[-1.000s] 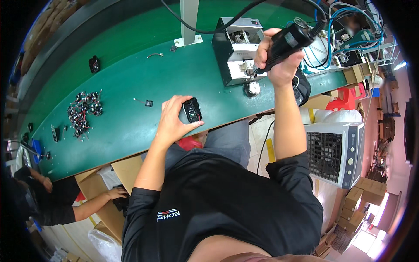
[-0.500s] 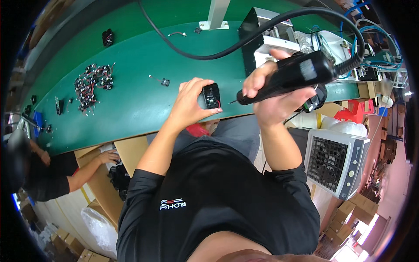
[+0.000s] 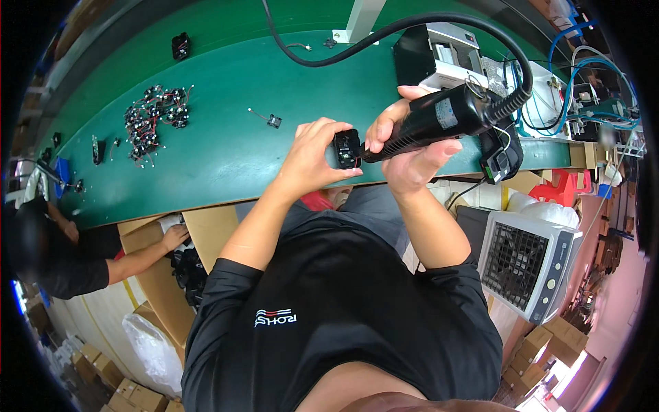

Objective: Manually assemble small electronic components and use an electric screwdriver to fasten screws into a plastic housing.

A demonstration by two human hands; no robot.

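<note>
My left hand (image 3: 310, 156) grips a small black plastic housing (image 3: 347, 149) between thumb and fingers, its inside with small parts facing up. In my right hand (image 3: 412, 170), a thick black electric screwdriver (image 3: 431, 122) lies nearly level, its cable running off the back end. The driver's nose is at the right side of the housing; whether the bit touches a screw is hidden. Left of my left hand, a small black part with a thin wire (image 3: 274, 121) rests on the green bench (image 3: 226, 151).
A heap of small wired parts (image 3: 154, 123) lies on the left of the bench. A black and silver machine (image 3: 439, 58) stands at the back right. The driver's black cable (image 3: 405, 31) arches above the bench. Another person's arm (image 3: 144, 259) reaches into a cardboard box (image 3: 209, 230) at lower left.
My right hand has brought the screwdriver left and down, so its nose is now at the housing. The left hand still holds the housing; the whole view has shifted slightly.
</note>
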